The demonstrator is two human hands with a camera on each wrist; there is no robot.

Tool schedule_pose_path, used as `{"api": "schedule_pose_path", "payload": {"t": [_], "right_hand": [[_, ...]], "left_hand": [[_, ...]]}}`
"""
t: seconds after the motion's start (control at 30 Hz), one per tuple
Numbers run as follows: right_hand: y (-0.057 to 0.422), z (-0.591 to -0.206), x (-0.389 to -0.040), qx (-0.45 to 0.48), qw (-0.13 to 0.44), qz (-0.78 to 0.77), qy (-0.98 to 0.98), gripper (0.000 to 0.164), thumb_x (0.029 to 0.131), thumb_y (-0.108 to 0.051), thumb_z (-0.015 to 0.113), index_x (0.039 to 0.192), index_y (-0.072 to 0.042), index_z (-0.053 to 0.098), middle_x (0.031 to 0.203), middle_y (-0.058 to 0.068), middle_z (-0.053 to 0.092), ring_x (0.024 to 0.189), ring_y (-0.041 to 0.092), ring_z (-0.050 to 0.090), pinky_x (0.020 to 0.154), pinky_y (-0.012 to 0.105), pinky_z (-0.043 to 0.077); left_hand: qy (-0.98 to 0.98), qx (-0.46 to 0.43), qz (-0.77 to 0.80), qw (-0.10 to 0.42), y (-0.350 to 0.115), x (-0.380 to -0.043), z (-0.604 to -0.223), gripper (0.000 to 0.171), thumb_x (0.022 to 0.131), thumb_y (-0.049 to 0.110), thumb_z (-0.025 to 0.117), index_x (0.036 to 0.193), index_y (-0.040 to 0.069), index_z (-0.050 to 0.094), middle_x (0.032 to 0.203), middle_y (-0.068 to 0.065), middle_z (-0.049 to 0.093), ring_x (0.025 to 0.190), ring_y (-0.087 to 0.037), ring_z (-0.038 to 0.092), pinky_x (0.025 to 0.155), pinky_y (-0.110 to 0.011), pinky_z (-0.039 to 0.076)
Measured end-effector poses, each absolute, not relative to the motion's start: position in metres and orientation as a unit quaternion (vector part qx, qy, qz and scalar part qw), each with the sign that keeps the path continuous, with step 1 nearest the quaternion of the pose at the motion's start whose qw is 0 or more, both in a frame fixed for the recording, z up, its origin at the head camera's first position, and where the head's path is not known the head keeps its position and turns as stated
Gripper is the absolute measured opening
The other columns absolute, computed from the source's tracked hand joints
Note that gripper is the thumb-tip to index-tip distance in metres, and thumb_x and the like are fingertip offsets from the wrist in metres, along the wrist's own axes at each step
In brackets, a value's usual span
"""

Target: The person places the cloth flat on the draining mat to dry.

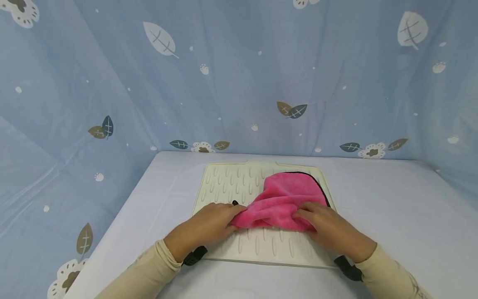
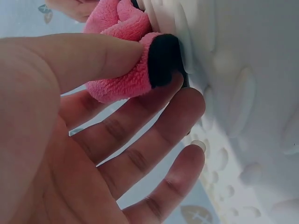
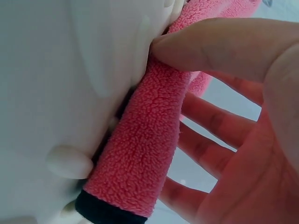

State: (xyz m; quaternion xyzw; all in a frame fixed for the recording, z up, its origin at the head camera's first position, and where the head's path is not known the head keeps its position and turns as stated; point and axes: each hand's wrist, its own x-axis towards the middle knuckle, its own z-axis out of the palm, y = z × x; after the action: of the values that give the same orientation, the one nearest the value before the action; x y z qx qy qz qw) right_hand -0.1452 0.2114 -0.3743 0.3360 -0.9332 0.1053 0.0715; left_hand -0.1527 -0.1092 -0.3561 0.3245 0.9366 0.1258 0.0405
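A pink fleecy cloth [image 1: 289, 186] with black edging lies bunched on a cream ridged mat [image 1: 257, 253]. My left hand [image 1: 209, 224] holds the cloth's left end. In the left wrist view the thumb presses on the pink pile beside the black edging [image 2: 164, 60], with fingers behind it. My right hand [image 1: 328, 227] grips the right part of the cloth near the mat's right side. From the right wrist, a rolled length of cloth [image 3: 138, 140] runs under the thumb, its fingers on the far side. The cloth's underside is hidden.
The mat lies on a table with a white cover [image 1: 381, 207]. Behind and to the left hangs a blue curtain [image 1: 239, 74] printed with leaves and flowers. A small black tip [image 1: 235, 202] shows beside the left hand. Dark wrist straps [image 1: 349, 269] sit under both wrists.
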Motion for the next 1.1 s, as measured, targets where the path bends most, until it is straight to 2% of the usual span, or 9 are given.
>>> {"api": "schedule_pose_path", "payload": {"t": [0.27, 0.5, 0.6, 0.73, 0.87, 1.0, 1.1], "right_hand": [[0.2114, -0.3762, -0.1445, 0.347, 0.082, 0.110, -0.928, 0.043, 0.073, -0.004, 0.087, 0.113, -0.013, 0.072, 0.112, 0.005, 0.065, 0.106, 0.023, 0.063, 0.087, 0.041, 0.058], [0.2098, -0.3776, -0.1443, 0.340, 0.083, 0.110, -0.930, 0.041, 0.074, -0.005, 0.086, 0.112, -0.013, 0.072, 0.110, 0.004, 0.065, 0.105, 0.021, 0.063, 0.087, 0.039, 0.058], [0.2097, -0.3774, -0.1442, 0.338, 0.082, 0.109, -0.931, 0.041, 0.074, -0.006, 0.086, 0.112, -0.013, 0.072, 0.110, 0.003, 0.065, 0.105, 0.020, 0.063, 0.087, 0.039, 0.058], [0.2098, -0.3769, -0.1442, 0.340, 0.079, 0.110, -0.931, 0.040, 0.075, -0.006, 0.086, 0.112, -0.013, 0.072, 0.110, 0.003, 0.065, 0.104, 0.019, 0.062, 0.088, 0.038, 0.058], [0.2100, -0.3765, -0.1440, 0.346, 0.082, 0.109, -0.928, 0.041, 0.074, -0.007, 0.087, 0.111, -0.013, 0.072, 0.110, 0.004, 0.065, 0.104, 0.020, 0.063, 0.087, 0.039, 0.058], [0.2094, -0.3755, -0.1442, 0.338, 0.081, 0.098, -0.933, 0.038, 0.075, -0.010, 0.087, 0.110, -0.015, 0.073, 0.108, 0.002, 0.066, 0.103, 0.019, 0.063, 0.087, 0.038, 0.058], [0.2088, -0.3733, -0.1445, 0.328, 0.088, 0.092, -0.936, 0.031, 0.076, -0.009, 0.086, 0.104, -0.016, 0.074, 0.101, -0.001, 0.067, 0.096, 0.015, 0.065, 0.085, 0.037, 0.058]], "left_hand": [[0.936, 0.322, 0.130, 0.056, -0.1103, -0.1533, -0.3565, 0.044, 0.094, 0.015, 0.069, 0.137, 0.015, 0.059, 0.120, -0.002, 0.071, 0.108, -0.019, 0.069, 0.095, -0.044, 0.053], [0.936, 0.318, 0.136, 0.069, -0.1120, -0.1540, -0.3554, 0.041, 0.096, 0.015, 0.065, 0.136, 0.020, 0.060, 0.121, 0.000, 0.070, 0.109, -0.018, 0.067, 0.098, -0.044, 0.052], [0.937, 0.314, 0.136, 0.062, -0.1123, -0.1548, -0.3559, 0.041, 0.096, 0.013, 0.062, 0.136, 0.023, 0.061, 0.120, 0.000, 0.069, 0.105, -0.018, 0.067, 0.094, -0.043, 0.053], [0.942, 0.302, 0.143, 0.039, -0.1114, -0.1561, -0.3563, 0.042, 0.094, 0.013, 0.059, 0.134, 0.026, 0.061, 0.113, 0.003, 0.064, 0.091, -0.013, 0.064, 0.084, -0.036, 0.054], [0.945, 0.282, 0.167, 0.009, -0.1099, -0.1575, -0.3553, 0.043, 0.092, 0.014, 0.059, 0.133, 0.024, 0.059, 0.110, 0.006, 0.063, 0.082, -0.007, 0.057, 0.076, -0.030, 0.050], [0.939, 0.258, 0.224, -0.034, -0.1085, -0.1599, -0.3531, 0.042, 0.092, 0.013, 0.060, 0.133, 0.023, 0.059, 0.095, 0.010, 0.064, 0.071, -0.004, 0.053, 0.071, -0.025, 0.048], [0.926, 0.250, 0.273, -0.074, -0.1071, -0.1611, -0.3505, 0.039, 0.092, 0.011, 0.064, 0.130, 0.019, 0.061, 0.082, 0.013, 0.060, 0.067, -0.005, 0.054, 0.069, -0.023, 0.047]]}}
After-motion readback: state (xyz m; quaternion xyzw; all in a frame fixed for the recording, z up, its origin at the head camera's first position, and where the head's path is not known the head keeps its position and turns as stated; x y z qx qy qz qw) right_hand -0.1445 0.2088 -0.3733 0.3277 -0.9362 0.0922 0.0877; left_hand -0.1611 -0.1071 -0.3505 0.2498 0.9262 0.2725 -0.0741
